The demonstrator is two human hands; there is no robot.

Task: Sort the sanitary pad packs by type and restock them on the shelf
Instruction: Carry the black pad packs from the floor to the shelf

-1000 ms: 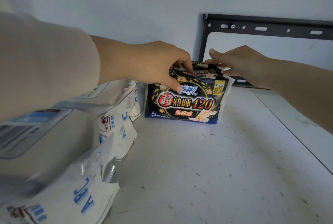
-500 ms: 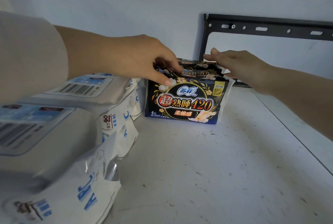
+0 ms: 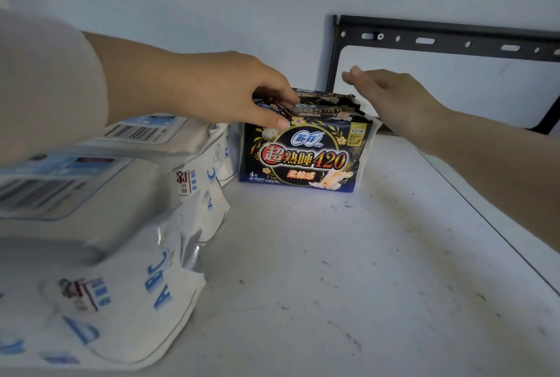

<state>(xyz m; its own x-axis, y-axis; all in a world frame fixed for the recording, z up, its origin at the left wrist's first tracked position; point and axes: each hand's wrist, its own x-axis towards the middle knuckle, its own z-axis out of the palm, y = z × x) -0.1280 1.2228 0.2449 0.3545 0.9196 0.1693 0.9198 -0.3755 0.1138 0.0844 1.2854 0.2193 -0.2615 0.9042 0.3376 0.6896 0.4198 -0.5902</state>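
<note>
Head view: the left hand (image 3: 230, 95) pinched the black packs (image 3: 303, 149) by their top edge, squaring them beside the white packs (image 3: 127, 195); the right hand (image 3: 391, 98) hovered spread, empty, apparently steadying them.

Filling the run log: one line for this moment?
left hand: gripping dark pack top | right hand: open beside pack | white packs: left on shelf
</note>
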